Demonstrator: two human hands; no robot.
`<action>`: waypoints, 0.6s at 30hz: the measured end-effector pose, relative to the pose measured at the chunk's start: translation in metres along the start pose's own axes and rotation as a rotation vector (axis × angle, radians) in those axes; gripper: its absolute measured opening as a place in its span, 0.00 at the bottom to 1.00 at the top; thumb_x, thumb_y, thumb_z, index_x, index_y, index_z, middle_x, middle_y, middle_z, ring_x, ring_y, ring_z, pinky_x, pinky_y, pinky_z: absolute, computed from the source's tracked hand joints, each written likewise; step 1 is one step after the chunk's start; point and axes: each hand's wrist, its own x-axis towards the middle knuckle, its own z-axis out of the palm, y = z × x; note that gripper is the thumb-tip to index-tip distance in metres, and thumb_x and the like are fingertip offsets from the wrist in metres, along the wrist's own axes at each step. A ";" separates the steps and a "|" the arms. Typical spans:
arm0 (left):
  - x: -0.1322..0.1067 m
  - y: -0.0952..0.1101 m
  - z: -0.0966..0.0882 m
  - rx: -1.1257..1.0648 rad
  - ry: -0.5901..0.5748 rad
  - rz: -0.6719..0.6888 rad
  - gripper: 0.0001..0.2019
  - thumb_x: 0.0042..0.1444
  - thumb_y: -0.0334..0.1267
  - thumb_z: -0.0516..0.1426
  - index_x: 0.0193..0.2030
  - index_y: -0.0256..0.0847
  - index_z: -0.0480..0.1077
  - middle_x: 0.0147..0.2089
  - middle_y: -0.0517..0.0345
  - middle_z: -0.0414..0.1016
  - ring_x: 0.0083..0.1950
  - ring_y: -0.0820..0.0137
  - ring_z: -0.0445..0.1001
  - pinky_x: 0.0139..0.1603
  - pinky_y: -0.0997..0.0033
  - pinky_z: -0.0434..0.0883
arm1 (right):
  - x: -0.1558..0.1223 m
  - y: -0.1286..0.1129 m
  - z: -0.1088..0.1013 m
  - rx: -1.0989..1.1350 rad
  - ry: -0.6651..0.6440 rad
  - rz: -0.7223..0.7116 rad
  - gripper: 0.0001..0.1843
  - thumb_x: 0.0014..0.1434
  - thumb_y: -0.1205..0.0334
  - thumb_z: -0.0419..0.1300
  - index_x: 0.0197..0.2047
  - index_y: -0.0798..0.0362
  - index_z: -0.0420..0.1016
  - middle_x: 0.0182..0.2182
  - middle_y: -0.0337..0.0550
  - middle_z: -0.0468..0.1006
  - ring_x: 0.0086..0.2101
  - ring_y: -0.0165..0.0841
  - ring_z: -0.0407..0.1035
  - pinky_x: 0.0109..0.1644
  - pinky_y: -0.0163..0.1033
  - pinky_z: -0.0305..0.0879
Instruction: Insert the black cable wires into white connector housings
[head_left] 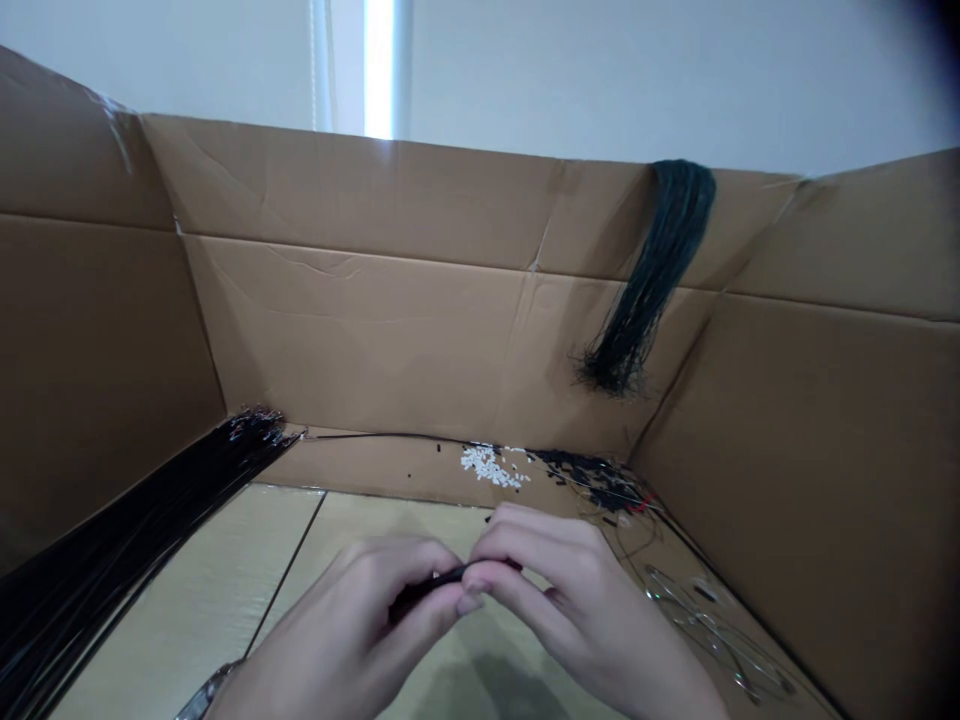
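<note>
Near the bottom middle, my left hand (375, 620) and my right hand (559, 595) meet with their fingertips almost touching. Both pinch a thin black cord (450, 576), which runs from inside the left palm to the right fingertips. Most of its length is hidden by the fingers, so its exact kind is unclear. Beyond the hands lie a small heap of short white tube pieces (491, 467) and a pile of short black tube pieces (596, 480). A long bundle of black cords (135, 530) with frayed, shiny tips stretches along the left side.
Tall cardboard walls (375, 330) enclose the work surface (337, 520) at the back and sides. Over the back wall hangs a dark green bundle of strands (660, 270). Clear looped wires or strands (720, 630) lie at right. A metallic object (206, 692) shows beside my left wrist.
</note>
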 end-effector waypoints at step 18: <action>0.010 -0.001 0.006 -0.205 -0.263 -0.007 0.20 0.63 0.51 0.59 0.61 0.54 0.69 0.61 0.58 0.73 0.62 0.60 0.69 0.63 0.60 0.64 | -0.016 0.014 -0.024 -0.023 0.200 -0.052 0.16 0.69 0.65 0.55 0.28 0.52 0.69 0.24 0.35 0.69 0.26 0.27 0.65 0.29 0.33 0.59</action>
